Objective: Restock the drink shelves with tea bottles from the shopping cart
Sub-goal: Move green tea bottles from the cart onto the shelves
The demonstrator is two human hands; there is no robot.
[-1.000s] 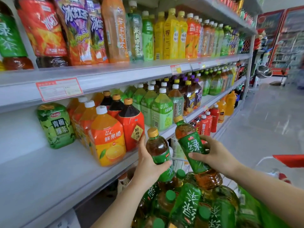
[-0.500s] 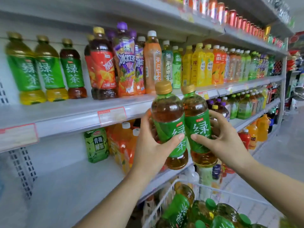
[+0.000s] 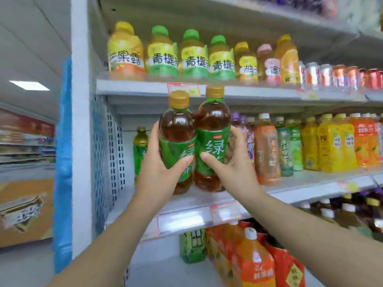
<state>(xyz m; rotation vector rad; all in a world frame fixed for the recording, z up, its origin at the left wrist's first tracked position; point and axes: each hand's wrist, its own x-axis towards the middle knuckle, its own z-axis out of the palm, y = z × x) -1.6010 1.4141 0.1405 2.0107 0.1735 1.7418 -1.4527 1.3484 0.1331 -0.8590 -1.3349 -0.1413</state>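
My left hand [image 3: 159, 170] grips a green-labelled tea bottle [image 3: 178, 129] with a gold cap. Beside it, touching, my right hand [image 3: 234, 162] grips a second tea bottle [image 3: 213, 125] of the same kind. Both stand upright, with their bases at the front of the middle shelf [image 3: 207, 198], at its left end. Whether they rest on the shelf I cannot tell. Another green tea bottle [image 3: 140, 146] stands further back on that shelf, partly hidden by my left hand. The shopping cart is out of view.
To the right on the middle shelf stand orange, green and yellow drink bottles [image 3: 329, 146]. The upper shelf [image 3: 259, 93] holds juice bottles and cans. Below are large orange bottles [image 3: 255, 259]. A white upright post [image 3: 80, 121] bounds the shelving on the left.
Both hands lifted the two bottles from the cart up and left to the middle shelf's left end. My view swung up and left; the cart dropped out of sight.
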